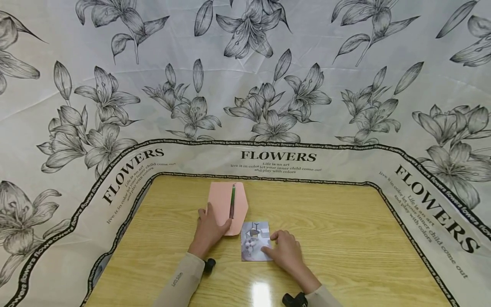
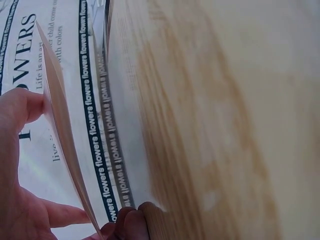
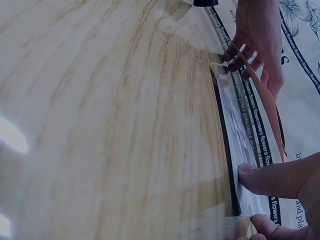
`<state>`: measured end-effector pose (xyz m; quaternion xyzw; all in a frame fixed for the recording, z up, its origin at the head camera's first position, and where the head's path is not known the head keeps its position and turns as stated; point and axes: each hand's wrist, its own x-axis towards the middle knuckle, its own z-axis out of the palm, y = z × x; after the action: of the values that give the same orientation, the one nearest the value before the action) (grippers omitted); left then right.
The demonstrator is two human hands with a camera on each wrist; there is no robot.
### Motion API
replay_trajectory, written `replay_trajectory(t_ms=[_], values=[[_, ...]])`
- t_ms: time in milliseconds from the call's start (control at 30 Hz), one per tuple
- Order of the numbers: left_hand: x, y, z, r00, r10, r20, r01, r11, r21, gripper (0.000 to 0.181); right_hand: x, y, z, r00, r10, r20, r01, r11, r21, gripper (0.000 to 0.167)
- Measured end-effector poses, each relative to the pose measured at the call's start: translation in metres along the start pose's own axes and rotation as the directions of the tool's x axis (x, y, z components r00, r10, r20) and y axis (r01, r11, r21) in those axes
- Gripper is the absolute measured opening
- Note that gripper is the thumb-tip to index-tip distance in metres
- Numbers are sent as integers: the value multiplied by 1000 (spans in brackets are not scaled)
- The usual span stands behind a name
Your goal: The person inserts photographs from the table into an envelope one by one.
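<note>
My left hand (image 1: 209,228) grips the lower left part of a pink envelope (image 1: 219,200), its thumb on the upper face. A narrow, shiny green-to-dark strip (image 1: 232,200) runs lengthwise along the envelope; I cannot tell what it is. In the left wrist view the envelope (image 2: 59,112) appears nearly edge-on between the fingers, lifted off the table. Just below and to its right is a small printed picture card (image 1: 249,253) in bluish grey tones. My right hand (image 1: 287,251) pinches this card by its right edge, thumb on top; the right wrist view shows the card (image 3: 231,125) low over the tabletop.
Both hands work over a glossy wood-grain table (image 1: 337,230). A white cloth (image 1: 199,157) printed with flowers and lettering surrounds its back and sides. Light glares off the table's near part (image 1: 261,294).
</note>
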<state>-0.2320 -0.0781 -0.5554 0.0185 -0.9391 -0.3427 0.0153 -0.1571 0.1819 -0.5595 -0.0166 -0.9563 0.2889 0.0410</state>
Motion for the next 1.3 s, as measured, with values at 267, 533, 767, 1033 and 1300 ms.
replay_trajectory(t_ms=[267,533,767,1033,1300], values=[[-1,-1,0,1000,1,0,-1,1000,-12,111,-2,-2,-1,1000,-12,6,12,1000,8,37],[0,-2,1,1000,-1,-1,1,1000,-8,112,1,-5,1,1000,-20,20,19,998,57,36],[1,-3,2,1000,-5,-4,5,1000,-6,112,1,-6,1,997,-61,41,55,990,131,37],[-1,-1,0,1000,0,-9,0,1000,-25,111,-1,-3,2,992,-100,72,83,976,202,33],[0,-1,1,1000,-5,0,5,1000,-22,111,-1,3,-2,991,-90,98,55,949,309,31]])
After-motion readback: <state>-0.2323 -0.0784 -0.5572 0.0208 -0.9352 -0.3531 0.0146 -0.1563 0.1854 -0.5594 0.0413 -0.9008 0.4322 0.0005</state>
